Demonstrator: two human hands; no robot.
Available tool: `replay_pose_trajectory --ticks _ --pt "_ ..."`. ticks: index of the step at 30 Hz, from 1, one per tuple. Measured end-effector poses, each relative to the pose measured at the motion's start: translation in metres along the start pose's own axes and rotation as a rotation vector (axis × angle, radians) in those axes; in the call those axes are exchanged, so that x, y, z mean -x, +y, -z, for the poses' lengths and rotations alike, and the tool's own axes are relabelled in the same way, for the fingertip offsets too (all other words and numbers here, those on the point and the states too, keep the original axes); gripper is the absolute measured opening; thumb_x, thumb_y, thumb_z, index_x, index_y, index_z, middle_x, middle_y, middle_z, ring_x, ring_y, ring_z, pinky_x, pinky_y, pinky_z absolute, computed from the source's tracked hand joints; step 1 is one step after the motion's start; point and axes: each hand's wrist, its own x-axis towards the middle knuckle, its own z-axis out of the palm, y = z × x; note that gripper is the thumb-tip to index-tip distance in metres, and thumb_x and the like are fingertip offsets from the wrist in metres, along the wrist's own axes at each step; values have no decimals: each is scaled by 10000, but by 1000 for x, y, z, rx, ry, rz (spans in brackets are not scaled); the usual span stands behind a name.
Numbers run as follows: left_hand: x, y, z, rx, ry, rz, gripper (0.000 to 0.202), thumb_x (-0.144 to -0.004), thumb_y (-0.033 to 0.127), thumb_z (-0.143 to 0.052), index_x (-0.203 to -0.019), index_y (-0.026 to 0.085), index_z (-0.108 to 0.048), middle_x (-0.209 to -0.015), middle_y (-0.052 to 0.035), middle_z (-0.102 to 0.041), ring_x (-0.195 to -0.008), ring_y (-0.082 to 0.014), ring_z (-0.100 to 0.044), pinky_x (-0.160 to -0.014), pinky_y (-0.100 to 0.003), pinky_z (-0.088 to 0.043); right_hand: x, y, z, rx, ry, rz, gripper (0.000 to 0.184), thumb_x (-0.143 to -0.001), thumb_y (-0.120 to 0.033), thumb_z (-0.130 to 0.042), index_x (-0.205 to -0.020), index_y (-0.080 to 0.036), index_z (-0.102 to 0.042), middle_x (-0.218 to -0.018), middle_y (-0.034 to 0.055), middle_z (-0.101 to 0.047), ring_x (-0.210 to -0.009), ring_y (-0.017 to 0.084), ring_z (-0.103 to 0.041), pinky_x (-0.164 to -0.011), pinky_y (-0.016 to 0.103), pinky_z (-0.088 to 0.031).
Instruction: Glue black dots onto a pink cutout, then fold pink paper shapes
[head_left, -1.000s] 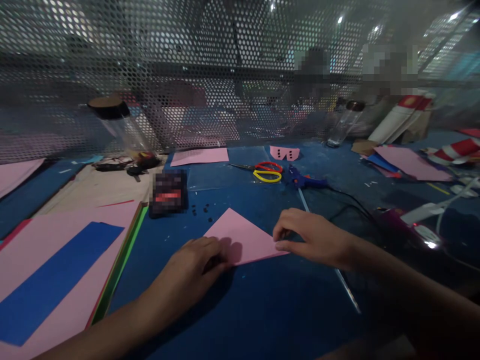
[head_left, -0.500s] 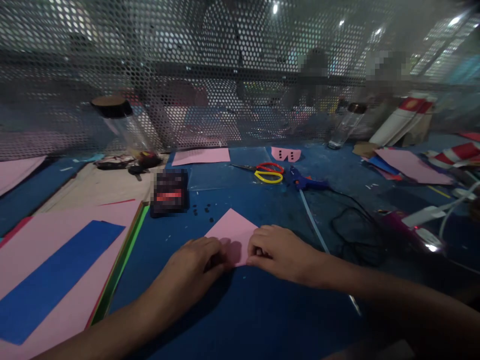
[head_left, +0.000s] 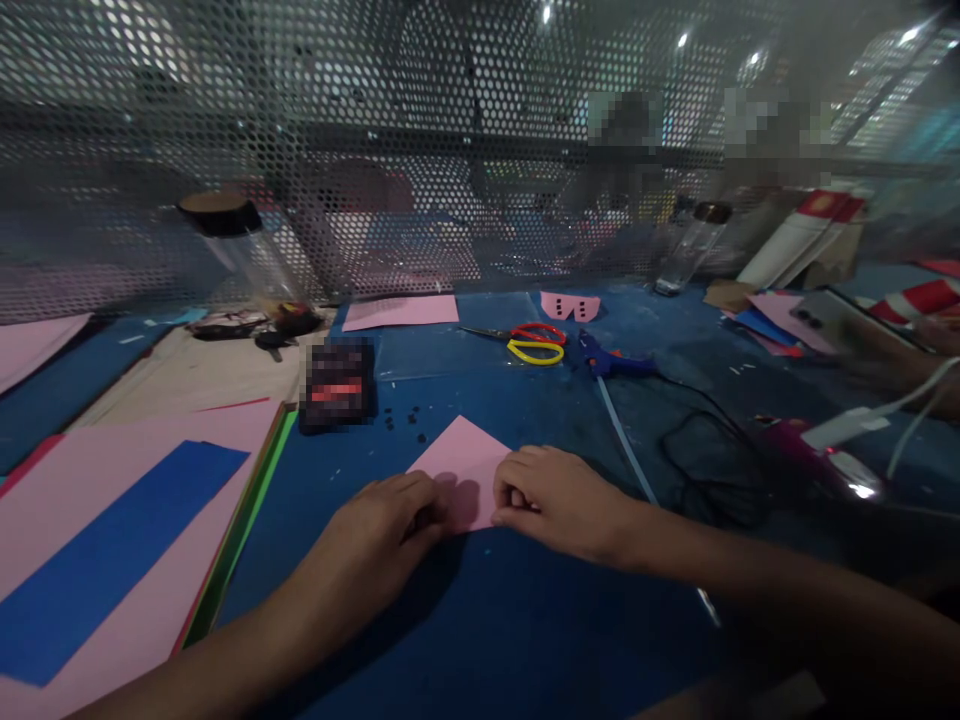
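Observation:
A folded pink paper (head_left: 461, 462) lies on the blue table (head_left: 495, 620) in front of me. My left hand (head_left: 382, 545) rests on its near left corner with the fingers curled and pressed down on the sheet. My right hand (head_left: 559, 500) covers the paper's right part, its fingertips pinched on the near edge. Only the far point and the middle of the paper show between the two hands.
A stack of pink sheets with a blue strip (head_left: 105, 560) lies at left. Scissors (head_left: 536, 343) and a blue glue gun (head_left: 611, 362) with a black cable lie behind. A clear jar (head_left: 247, 262) stands by the perforated screen (head_left: 420, 130). Another person's arm holds a phone (head_left: 847, 322) at right.
My right hand slid left along the paper's near edge, from its right corner to close beside my left hand. A phone held by another person came in at the right.

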Motion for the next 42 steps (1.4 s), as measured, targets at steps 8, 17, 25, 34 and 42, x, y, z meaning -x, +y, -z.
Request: replay_pose_trajectory --ticks 8,17,25,34,42 --pt "2 -8 4 19 -50 7 102 -896 154 -555 -825 210 -601 -825 -8 -659 -767 -186 -603 -670 -288 -415 1 0 -1 -1 0 3 139 -896 -247 -714 -850 -210 -589 -835 -40 -630 -798 141 -526 -738 292 -345" --pt "11 -7 -11 -119 20 -390 366 -978 48 -393 -1169 241 -638 -1042 -54 -673 -938 -217 -586 -859 -364 -470 2 1 -4 -3 29 27 136 -898 -231 -711 -860 -207 -583 -852 -40 -632 -811 144 -524 -756 286 -346" --pt "18 1 -18 -521 10 -529 390 -914 20 -467 -1260 146 -598 -1118 -104 -688 -919 -253 -615 -820 -395 -495 2 -2 -6 5 36 7 97 -886 -177 -664 -852 -207 -579 -852 -34 -627 -817 148 -515 -765 303 -325" --pt "16 4 -19 -601 -26 -529 390 -884 38 -531 -1246 167 -600 -1088 -87 -677 -890 -256 -598 -779 -394 -466 0 -9 -15 74 119 11 103 -804 -156 -627 -862 -205 -557 -911 -11 -630 -864 170 -500 -778 325 -291" --pt "14 1 -19 -579 -34 -510 404 -885 55 -540 -1268 170 -596 -1063 -84 -672 -899 -260 -592 -791 -399 -469 8 -6 -8 117 91 -37 102 -797 -121 -583 -834 -206 -542 -887 -9 -632 -845 171 -492 -768 331 -282"
